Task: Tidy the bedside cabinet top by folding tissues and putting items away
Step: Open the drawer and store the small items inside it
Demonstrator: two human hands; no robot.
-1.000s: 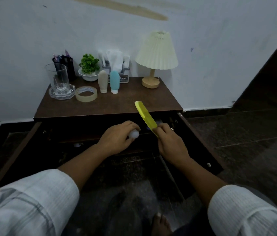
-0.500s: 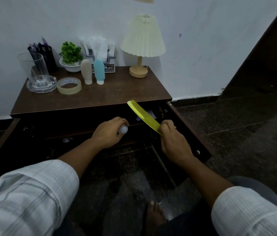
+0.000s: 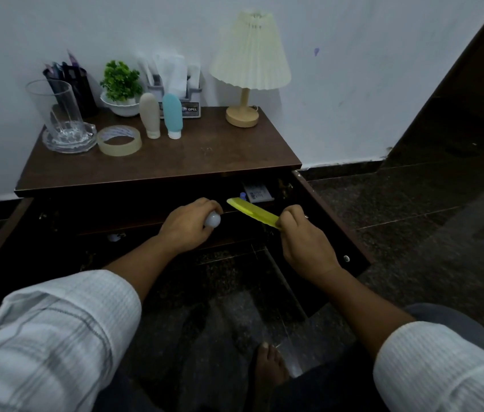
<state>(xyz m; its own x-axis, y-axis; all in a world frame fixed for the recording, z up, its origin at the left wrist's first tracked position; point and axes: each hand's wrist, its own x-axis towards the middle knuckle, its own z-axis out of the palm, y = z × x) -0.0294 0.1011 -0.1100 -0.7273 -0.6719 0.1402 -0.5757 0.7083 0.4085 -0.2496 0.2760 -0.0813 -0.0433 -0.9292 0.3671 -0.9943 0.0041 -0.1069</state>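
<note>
- The yellow comb (image 3: 252, 212) is in the air over the open drawer (image 3: 145, 226), below the front edge of the cabinet top (image 3: 205, 153).
- Its long axis runs from the lower right, where it is held, up and to the left. The free tip points towards the back of the drawer and ends just short of a small white box (image 3: 257, 191) lying inside.
- The right hand (image 3: 303, 242) pinches the comb's near end between thumb and curled fingers, so this hand alone carries it. The drop spot looks to lie straight ahead of it and slightly left.
- The left hand (image 3: 187, 224) is wrapped round the drawer's pale round knob (image 3: 213, 219), just beside the comb's tip but not touching it. It seems to be holding the drawer out.
- My reading is that the next move is a short lowering along the comb's own line into the dark drawer. How much free floor lies there I cannot tell.
- Still on the cabinet top, well apart from the hands, are a tape roll (image 3: 119, 140), a glass (image 3: 56, 111), a beige bottle (image 3: 150, 115), a blue bottle (image 3: 172, 115), a tissue holder (image 3: 175, 81) and a lamp (image 3: 249, 55).
</note>
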